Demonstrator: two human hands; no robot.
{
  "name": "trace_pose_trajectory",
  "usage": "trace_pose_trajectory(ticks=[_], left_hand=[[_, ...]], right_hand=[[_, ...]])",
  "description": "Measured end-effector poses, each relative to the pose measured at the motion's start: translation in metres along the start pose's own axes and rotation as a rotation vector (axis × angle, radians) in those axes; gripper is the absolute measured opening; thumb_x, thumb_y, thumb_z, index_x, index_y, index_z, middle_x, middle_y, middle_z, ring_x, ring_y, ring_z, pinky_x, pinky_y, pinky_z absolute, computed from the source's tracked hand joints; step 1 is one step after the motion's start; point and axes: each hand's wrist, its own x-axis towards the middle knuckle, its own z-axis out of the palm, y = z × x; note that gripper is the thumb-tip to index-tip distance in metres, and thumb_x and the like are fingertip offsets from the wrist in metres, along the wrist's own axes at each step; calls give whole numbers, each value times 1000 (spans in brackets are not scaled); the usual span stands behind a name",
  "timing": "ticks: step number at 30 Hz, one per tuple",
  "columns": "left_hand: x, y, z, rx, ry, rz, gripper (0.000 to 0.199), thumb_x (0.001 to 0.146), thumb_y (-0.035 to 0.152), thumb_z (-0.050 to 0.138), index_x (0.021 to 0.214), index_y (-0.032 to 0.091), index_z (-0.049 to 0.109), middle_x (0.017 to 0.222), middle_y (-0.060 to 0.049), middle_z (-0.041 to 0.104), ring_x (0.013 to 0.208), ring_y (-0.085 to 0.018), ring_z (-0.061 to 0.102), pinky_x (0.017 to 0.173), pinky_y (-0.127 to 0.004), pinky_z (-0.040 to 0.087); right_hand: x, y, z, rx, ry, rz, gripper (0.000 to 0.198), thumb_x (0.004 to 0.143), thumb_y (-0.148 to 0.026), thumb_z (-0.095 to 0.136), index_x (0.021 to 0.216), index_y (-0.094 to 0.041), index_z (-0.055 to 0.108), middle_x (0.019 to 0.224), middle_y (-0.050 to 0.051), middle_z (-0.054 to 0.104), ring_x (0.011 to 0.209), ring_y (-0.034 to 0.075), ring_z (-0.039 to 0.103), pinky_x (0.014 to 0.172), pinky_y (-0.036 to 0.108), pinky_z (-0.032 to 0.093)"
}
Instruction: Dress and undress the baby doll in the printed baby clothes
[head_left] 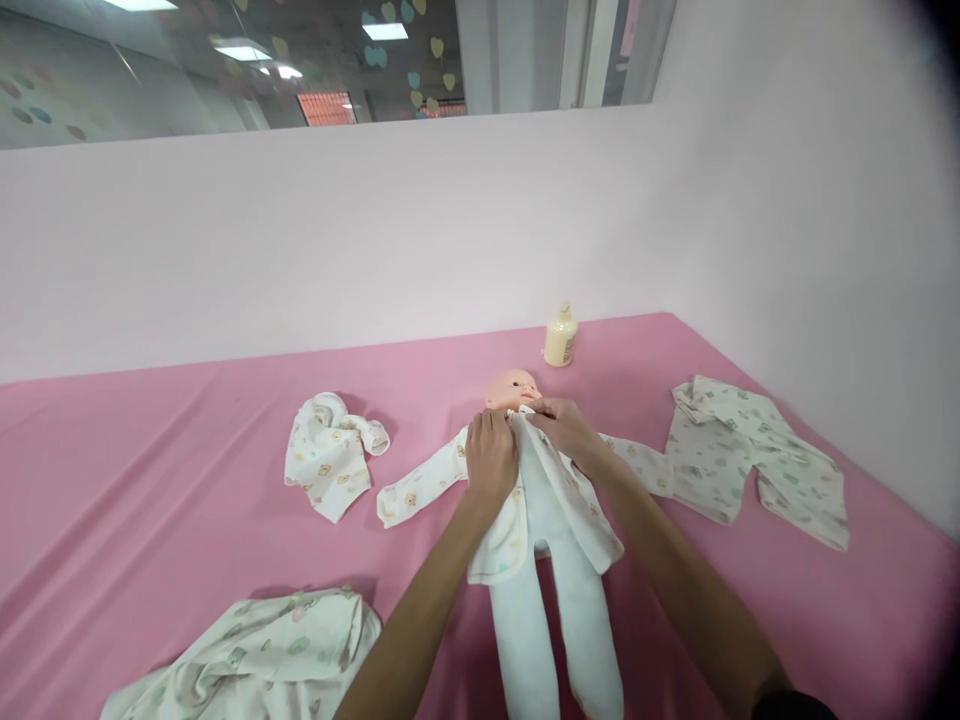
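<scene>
A baby doll [513,386] lies on its back on the pink sheet, its head toward the wall. It wears white footed pants [525,640] and a white printed baby jacket [499,545] whose front hangs apart over the white body. Both jacket sleeves stretch out sideways. At the doll's neck, my left hand [492,460] has its fingers curled on the jacket's collar edge. Opposite it, my right hand [562,425] pinches the other collar edge just below the doll's chin. The fingertips partly hide the cloth they grip.
A cream pump bottle [560,338] stands behind the doll near the wall. On the pink sheet [225,440], a crumpled printed garment [330,455] lies to the left, printed pants [750,450] to the right, and a folded printed cloth [262,650] at the front left. White walls rise behind and right.
</scene>
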Motion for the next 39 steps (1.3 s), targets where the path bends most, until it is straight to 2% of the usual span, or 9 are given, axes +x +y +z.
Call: trace_pose_trajectory(ticks=[8,14,24,31,35,39], left_hand=[[0,-1,-3,-21,-7,111,26,100,21,30,105,14,54,103,-12,60,95,-24,52,84,-37,40],[-1,-4,-2,-35,25,186,26,99,19,33,109,13,56,102,-12,62,98,-24,53,86,-36,41],[0,-8,4,-229,52,134,23,100,25,38,100,16,60,102,-8,66,101,-20,57,92,-34,44],[-1,-9,1,-428,2,-6,16,96,26,47,100,18,61,104,-5,66,102,-17,57,93,-32,45],[-2,-4,-2,-344,8,-146,19,92,30,54,103,16,62,100,-7,64,100,-20,55,92,-34,44],[-4,2,-6,-160,-25,-123,26,95,33,48,104,17,65,102,-8,63,101,-23,53,93,-38,41]], right_hand=[[-3,-4,6,71,5,-71,22,82,-36,55,82,-17,67,80,2,63,77,16,55,69,27,42],[-4,-4,5,-33,-18,-114,25,83,-40,56,73,-17,59,69,1,57,70,15,51,66,27,40],[-4,-2,1,-117,-40,-43,18,77,-32,56,65,-19,54,59,-3,45,60,13,41,56,25,31],[-2,-2,5,-129,-17,-33,17,77,-33,55,70,-18,60,60,-2,51,61,13,45,57,25,33],[-1,-1,2,-142,-31,-36,17,77,-31,55,72,-17,63,63,-1,55,63,14,47,58,25,34],[-1,0,1,-146,-51,-41,18,78,-29,53,75,-16,66,66,-1,58,63,14,48,59,25,35]])
